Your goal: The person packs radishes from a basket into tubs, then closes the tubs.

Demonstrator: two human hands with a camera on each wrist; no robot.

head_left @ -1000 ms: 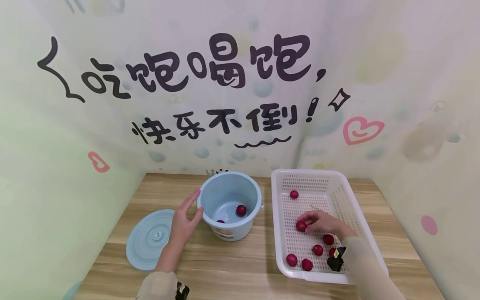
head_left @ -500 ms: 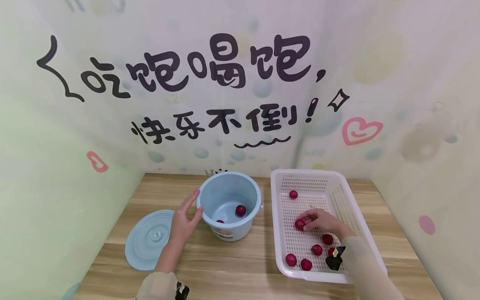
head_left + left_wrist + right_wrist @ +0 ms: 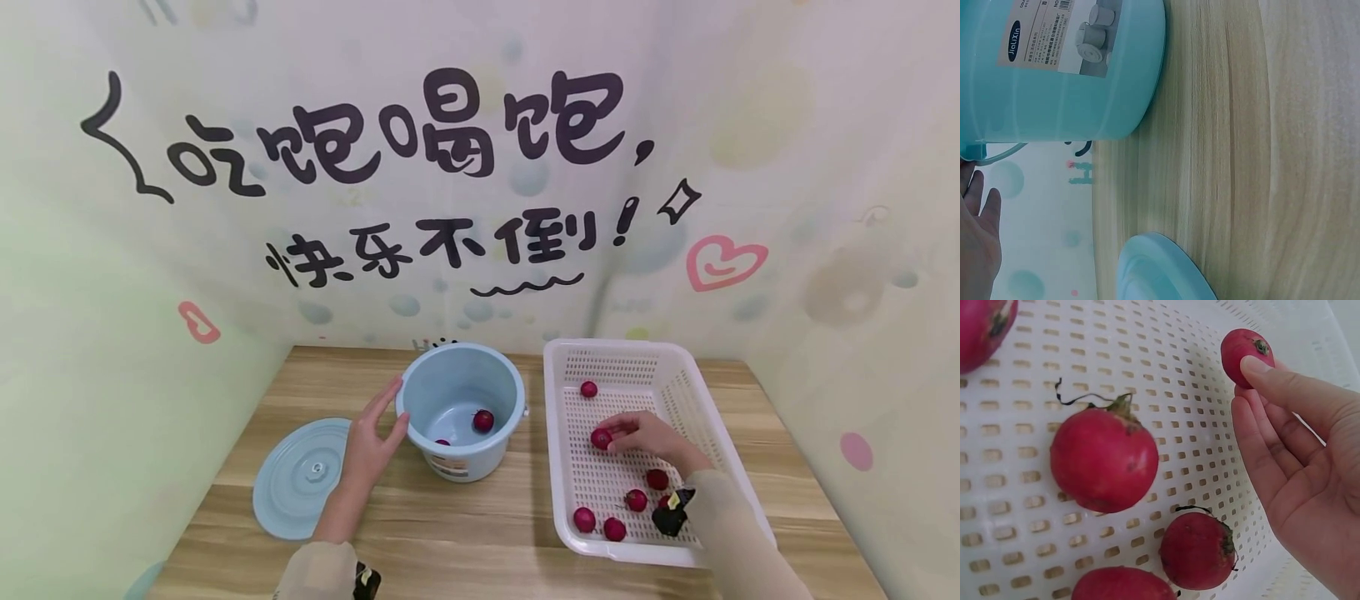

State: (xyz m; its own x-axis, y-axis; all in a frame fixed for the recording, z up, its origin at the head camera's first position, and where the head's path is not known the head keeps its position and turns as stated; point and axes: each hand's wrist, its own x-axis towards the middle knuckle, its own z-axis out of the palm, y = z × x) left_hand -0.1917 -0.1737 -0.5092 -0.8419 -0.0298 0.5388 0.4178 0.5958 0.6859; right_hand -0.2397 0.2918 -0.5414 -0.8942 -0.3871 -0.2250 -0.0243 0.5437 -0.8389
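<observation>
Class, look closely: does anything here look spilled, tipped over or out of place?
Nothing stands out. The bucket stands upright, the blue lid lies on the table, and the visible radishes are in the bucket, the white basket or the right hand.

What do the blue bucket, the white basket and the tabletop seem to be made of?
The blue bucket looks like plastic: smooth, evenly coloured, with a soft sheen. The white basket is probably plastic too, slightly glossy, with regular, moulded-looking slots. The tabletop shows light brown streaked grain, so wood or a wood-look laminate; I can't tell which.
</observation>
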